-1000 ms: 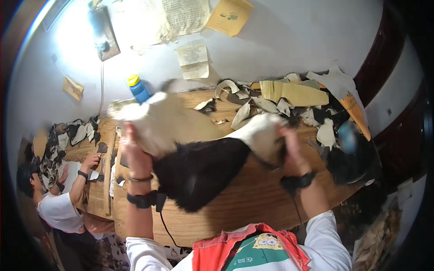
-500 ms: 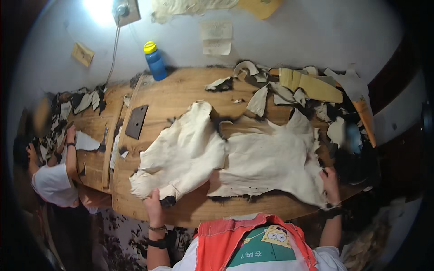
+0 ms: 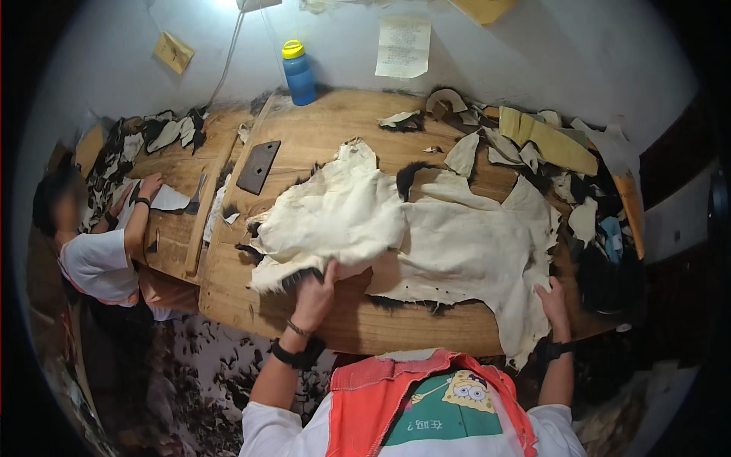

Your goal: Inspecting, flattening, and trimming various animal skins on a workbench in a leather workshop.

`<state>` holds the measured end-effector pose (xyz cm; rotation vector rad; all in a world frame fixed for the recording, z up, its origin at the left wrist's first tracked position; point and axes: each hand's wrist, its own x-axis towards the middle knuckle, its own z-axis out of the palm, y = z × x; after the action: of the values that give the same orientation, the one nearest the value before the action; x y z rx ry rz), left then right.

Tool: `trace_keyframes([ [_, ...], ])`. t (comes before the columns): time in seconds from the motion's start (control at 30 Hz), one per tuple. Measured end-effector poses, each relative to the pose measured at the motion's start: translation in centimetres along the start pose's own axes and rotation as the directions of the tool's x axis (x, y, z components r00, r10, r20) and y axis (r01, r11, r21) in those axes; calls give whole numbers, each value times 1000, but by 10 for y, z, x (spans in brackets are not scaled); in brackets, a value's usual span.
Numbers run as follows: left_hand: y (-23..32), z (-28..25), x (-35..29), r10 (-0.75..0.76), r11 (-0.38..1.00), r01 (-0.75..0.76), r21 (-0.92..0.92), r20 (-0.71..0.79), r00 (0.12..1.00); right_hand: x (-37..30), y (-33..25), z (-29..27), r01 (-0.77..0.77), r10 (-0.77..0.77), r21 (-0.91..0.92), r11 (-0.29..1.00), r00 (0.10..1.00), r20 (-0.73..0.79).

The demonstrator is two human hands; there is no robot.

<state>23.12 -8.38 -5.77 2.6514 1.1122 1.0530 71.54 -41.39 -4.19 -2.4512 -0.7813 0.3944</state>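
Note:
A large cream-white hide (image 3: 449, 236) with black fur on its underside lies spread skin side up on the wooden table (image 3: 320, 137). Its left part is folded over into a loose hump. My left hand (image 3: 314, 293) grips the near edge of that folded left part, where black fur shows under my fingers. My right hand (image 3: 551, 301) holds the hide's lower right edge at the table's front.
A blue bottle with a yellow cap (image 3: 298, 72) stands at the back wall. A dark flat metal plate (image 3: 258, 167) lies left of the hide. Hide scraps (image 3: 548, 145) pile up at the right and far left. Another person (image 3: 99, 251) works at the left end.
The hide was lifted and bunched in both hands a second ago; now it lies spread on the table. My left hand has moved up onto its folded left edge.

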Motion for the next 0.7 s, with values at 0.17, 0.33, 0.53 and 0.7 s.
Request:
trace_keyframes([
  [0.17, 36, -89, 66, -688, -22, 740, -673, 547, 476, 5, -53, -76, 10, -25, 307, 952, 999, 43],
  [0.33, 35, -118, -30, -460, 274, 856, -439, 721, 517, -12, -42, -105, -104, 114, -117, 988, 990, 81],
  [0.53, 42, -155, 20, -499, 826, 551, 119, 608, 617, -9, -37, -68, 189, -219, -250, 950, 971, -97],
  [0.7, 22, -56, 31, 37, 970, -173, 174, 595, 803, -61, -160, 43, 759, -671, -327, 563, 651, 354],
])
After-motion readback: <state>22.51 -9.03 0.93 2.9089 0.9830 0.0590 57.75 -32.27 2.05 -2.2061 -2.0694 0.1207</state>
